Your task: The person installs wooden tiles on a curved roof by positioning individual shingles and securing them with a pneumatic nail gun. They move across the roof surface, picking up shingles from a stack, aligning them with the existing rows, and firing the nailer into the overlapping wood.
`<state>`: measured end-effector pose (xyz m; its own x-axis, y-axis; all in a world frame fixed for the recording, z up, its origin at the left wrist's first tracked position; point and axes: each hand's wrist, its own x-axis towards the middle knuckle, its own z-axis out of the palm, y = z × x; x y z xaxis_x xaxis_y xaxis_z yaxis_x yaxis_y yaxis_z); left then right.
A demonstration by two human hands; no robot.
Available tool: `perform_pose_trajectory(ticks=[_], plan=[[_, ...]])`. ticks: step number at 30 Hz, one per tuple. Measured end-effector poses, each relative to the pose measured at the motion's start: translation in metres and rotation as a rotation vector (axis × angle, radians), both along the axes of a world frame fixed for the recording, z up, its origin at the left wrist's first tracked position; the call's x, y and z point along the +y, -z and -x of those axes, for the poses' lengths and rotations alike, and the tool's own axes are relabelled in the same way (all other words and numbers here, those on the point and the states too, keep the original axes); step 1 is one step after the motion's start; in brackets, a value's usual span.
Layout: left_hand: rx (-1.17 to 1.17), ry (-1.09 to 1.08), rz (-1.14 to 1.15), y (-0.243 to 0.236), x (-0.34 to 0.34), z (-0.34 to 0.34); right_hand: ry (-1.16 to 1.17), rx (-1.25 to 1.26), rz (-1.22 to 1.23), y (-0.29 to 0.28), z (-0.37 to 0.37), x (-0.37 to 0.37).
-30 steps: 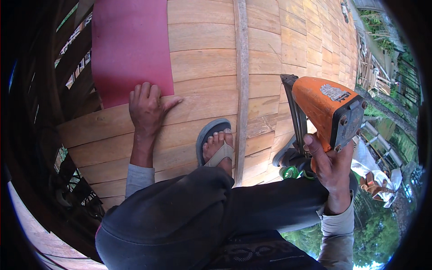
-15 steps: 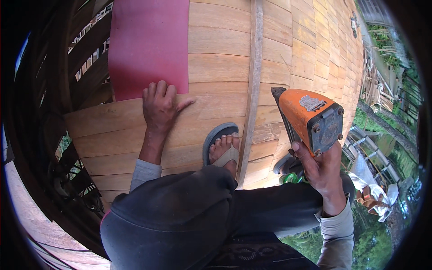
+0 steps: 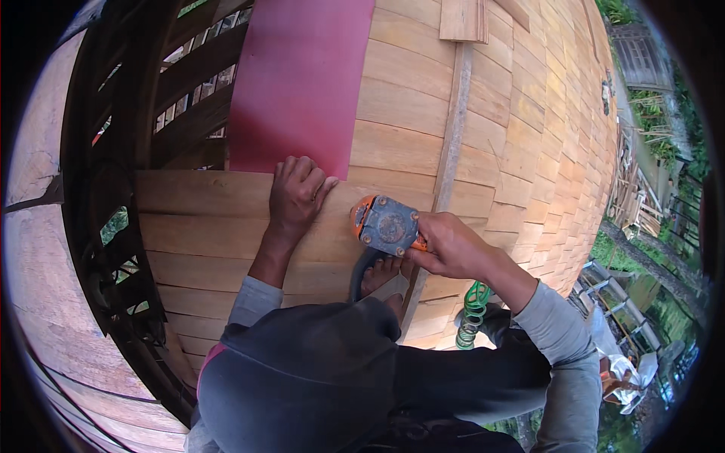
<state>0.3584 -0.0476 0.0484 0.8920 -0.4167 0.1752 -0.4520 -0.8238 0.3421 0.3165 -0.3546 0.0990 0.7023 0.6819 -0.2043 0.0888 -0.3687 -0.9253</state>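
My left hand (image 3: 296,192) is closed over the upper edge of a wooden board (image 3: 204,192), its fingers curled where the board meets a red sheet (image 3: 298,83). In my right hand (image 3: 457,245) is an orange and black nail gun (image 3: 389,226), gripped by its handle. Its dark end cap with corner bolts faces up, over the boards right of my left hand. The nose is hidden beneath the body, so I cannot tell whether it touches the wood. A green coiled hose (image 3: 472,313) hangs below my right forearm.
My sandalled foot (image 3: 381,278) rests against a long batten (image 3: 451,136) across the shingled slope. Loose wooden pieces (image 3: 463,21) lie at its upper end. Dark open framing (image 3: 196,75) with gaps lies to the left. Beyond the right edge are greenery and a lumber pile (image 3: 627,166).
My right hand has swung the nail gun left and turned it, from right of the batten to beside my left hand. The left hand stays at the board edge; the whole view has shifted.
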Motion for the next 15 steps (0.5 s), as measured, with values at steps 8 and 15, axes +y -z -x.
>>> perform_pose_trajectory(ticks=[8,15], plan=[[0.021,0.005,-0.012,-0.001,0.005,0.001,-0.088,-0.003,0.246,0.002,0.007,0.025],[0.063,0.042,0.058,-0.003,0.012,0.000,-0.046,-0.088,0.190,0.003,0.020,0.029]])
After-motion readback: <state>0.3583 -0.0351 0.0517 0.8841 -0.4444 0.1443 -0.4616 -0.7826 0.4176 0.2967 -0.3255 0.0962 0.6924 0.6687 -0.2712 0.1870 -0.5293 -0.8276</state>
